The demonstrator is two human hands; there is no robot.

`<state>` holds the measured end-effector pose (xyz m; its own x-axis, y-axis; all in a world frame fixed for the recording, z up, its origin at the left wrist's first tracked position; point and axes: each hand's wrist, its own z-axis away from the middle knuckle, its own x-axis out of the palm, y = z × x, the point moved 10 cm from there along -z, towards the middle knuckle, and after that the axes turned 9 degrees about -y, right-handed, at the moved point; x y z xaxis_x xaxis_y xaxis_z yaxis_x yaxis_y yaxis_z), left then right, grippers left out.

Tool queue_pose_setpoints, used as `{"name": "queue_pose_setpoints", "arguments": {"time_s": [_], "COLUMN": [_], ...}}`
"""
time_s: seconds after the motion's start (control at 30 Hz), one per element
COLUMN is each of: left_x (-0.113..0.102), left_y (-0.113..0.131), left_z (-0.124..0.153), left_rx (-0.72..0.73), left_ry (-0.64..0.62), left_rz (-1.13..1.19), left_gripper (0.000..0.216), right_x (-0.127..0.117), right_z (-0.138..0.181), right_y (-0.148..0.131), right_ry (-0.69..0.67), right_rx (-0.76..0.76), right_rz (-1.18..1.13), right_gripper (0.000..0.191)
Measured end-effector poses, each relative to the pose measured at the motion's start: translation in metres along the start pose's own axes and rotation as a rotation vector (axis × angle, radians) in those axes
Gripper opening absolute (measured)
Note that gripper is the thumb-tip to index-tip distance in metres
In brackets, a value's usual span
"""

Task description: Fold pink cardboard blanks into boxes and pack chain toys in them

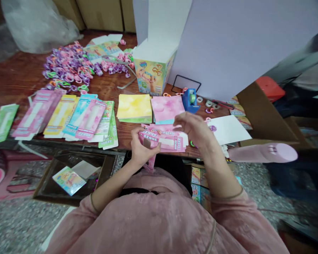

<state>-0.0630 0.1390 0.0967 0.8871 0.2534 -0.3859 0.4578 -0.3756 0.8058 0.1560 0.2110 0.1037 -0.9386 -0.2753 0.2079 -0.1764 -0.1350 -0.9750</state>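
Observation:
My left hand [141, 150] grips a small pink cardboard box [150, 138] at the table's front edge, its thumb across the near side. Above the table to the right hangs my right hand [192, 127], fingers bent and apart with nothing seen in them. Beneath and beside the box lie flat pink printed cartons [172, 141]. Behind them sit a stack of yellow cards [134, 107] and a stack of pink cards [168, 107]. Close by my right hand are a blue tape dispenser [191, 100] and a white sheet [229, 130].
Flat cartons in pink [34, 113], yellow [60, 115] and blue [79, 114] lie in rows at left. Behind them spreads a heap of coloured rings [69, 65]. A printed display box [153, 72] stands at the back. A pink bottle [265, 152] juts past the right edge.

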Motion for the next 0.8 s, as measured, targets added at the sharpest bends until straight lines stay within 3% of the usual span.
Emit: {"name": "queue_pose_setpoints", "arguments": {"time_s": [0.07, 0.17, 0.6, 0.8], "left_x": [-0.004, -0.007, -0.014, -0.006], "left_y": [0.002, 0.004, 0.028, 0.015], "left_z": [0.000, 0.002, 0.019, 0.008], "left_rx": [0.019, 0.037, 0.292, 0.044], "left_ry": [0.032, 0.047, 0.119, -0.041], "left_rz": [0.001, -0.008, -0.239, -0.114], "left_gripper": [0.069, 0.070, 0.079, 0.081], "right_x": [0.046, 0.076, 0.078, 0.078], "right_z": [0.025, 0.046, 0.045, 0.044], "right_y": [0.010, 0.024, 0.050, 0.058], "right_ry": [-0.171, -0.223, -0.135, -0.150], "right_rx": [0.141, 0.233, 0.359, 0.314], "right_rz": [-0.062, -0.129, -0.116, -0.087], "right_gripper": [0.033, 0.035, 0.044, 0.054]}}
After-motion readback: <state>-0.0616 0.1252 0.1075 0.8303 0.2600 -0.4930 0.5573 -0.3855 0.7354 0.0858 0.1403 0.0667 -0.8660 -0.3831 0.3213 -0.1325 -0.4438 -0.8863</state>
